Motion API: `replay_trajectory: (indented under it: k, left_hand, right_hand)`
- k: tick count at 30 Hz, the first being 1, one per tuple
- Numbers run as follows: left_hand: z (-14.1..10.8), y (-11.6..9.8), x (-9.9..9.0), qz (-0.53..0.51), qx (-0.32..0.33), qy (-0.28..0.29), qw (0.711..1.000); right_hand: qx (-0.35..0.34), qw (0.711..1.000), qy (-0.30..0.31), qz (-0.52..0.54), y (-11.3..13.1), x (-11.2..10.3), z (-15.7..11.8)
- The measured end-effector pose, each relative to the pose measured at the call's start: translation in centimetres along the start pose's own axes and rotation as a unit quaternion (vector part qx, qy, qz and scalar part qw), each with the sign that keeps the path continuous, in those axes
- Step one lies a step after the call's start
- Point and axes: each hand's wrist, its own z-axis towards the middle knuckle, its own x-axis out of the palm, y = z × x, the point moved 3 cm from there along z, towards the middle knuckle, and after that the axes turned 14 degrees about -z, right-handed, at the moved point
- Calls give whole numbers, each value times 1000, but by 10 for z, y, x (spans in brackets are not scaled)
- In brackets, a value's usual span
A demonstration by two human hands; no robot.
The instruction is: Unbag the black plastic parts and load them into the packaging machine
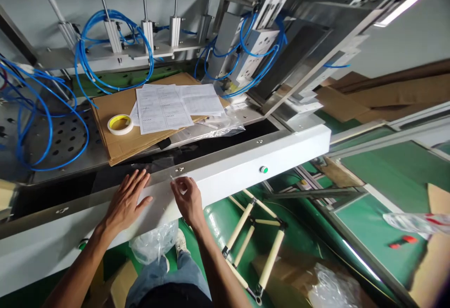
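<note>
My left hand (128, 200) lies flat, palm down and fingers stretched, on the front edge of the machine's white front beam (225, 176). Under and beyond its fingertips a thin clear plastic film (158, 162) spreads over the dark slot. Close by on the right, my right hand (188, 198) is closed in a pinch, with a small clear edge of film showing at the fingertips. Past the slot lie flat cardboard sheets (119, 151), with printed papers (161, 108) and a roll of tape (120, 124) on top.
Blue air hoses (82, 59) loop around upright cylinders (112, 36) at the back. A green button (263, 169) sits on the beam's front. Below right stands a frame of cream tubes (239, 228). A clear plastic bag (156, 242) hangs by my legs.
</note>
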Motion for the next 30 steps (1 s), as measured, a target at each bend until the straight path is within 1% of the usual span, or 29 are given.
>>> replay_trajectory:
  k: [2,4,6,7,9,11,13,15,16,17,18,19,22,24,25,27,30]
  left_hand:
    - [-1,-1,-1,-7,-2,8,1000]
    - [-2,-2,-2,-19,-8,21,1000]
    - [-4,-2,-4,-41,-14,34,998]
    - [-5,-2,-5,-55,-16,38,998]
    - [-6,-3,-12,-87,-17,36,995]
    - [-5,-5,-23,-112,-11,2,994]
    - [1,-11,-37,-123,0,-67,990]
    - [15,-20,-51,-127,10,-136,982]
    - [24,-24,-56,-133,15,-156,979]
    - [36,-28,-60,-143,21,-164,976]
    - [48,-32,-63,-157,28,-158,975]
    - [61,-34,-65,-174,37,-138,974]
    - [91,-38,-69,-248,66,-37,966]
    - [100,-37,-73,-306,64,15,950]
    - [102,-36,-74,-332,50,29,942]
    - [101,-35,-75,-373,0,41,927]
    - [101,-35,-73,-418,-65,37,906]
  right_hand:
    - [12,998,10,58,0,-3,-2]
    - [22,989,54,136,1,-5,-3]
    - [37,973,101,202,2,-4,-3]
    - [46,967,112,225,2,-3,-4]
    - [60,964,96,239,1,0,-5]
    - [57,971,58,226,1,3,-7]
    - [40,976,36,209,2,3,-11]
    - [18,979,39,201,5,2,-16]
    - [5,979,44,197,7,0,-19]
    - [-10,980,49,191,10,-2,-22]
    - [-24,981,53,184,12,-4,-25]
    - [-39,982,56,177,15,-7,-27]
    - [-61,983,60,159,19,-13,-33]
    - [-55,985,60,155,19,-16,-37]
    - [-47,985,57,154,18,-16,-39]
    - [-26,986,47,159,16,-15,-42]
    - [10,984,36,176,14,-11,-46]
